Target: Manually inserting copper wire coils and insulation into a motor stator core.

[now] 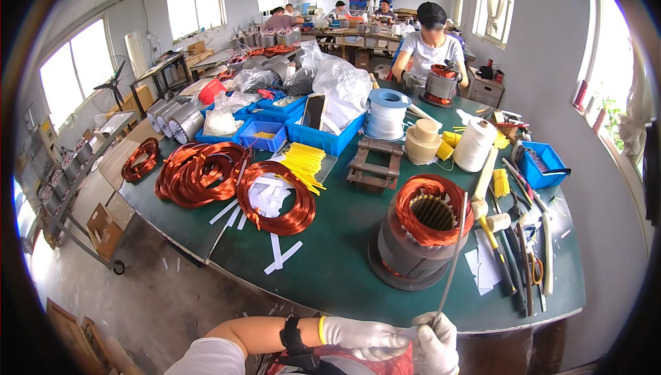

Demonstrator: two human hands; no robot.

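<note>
The right hand is curling its gloved fingers around the lower end of a thin grey strip, which is slanting up and away past the right side of a copper-wound stator. The left hand is pointing nearly straightened fingers toward it; whether they are gripping anything, I cannot tell. The stator is standing at the near right of the green bench.
</note>
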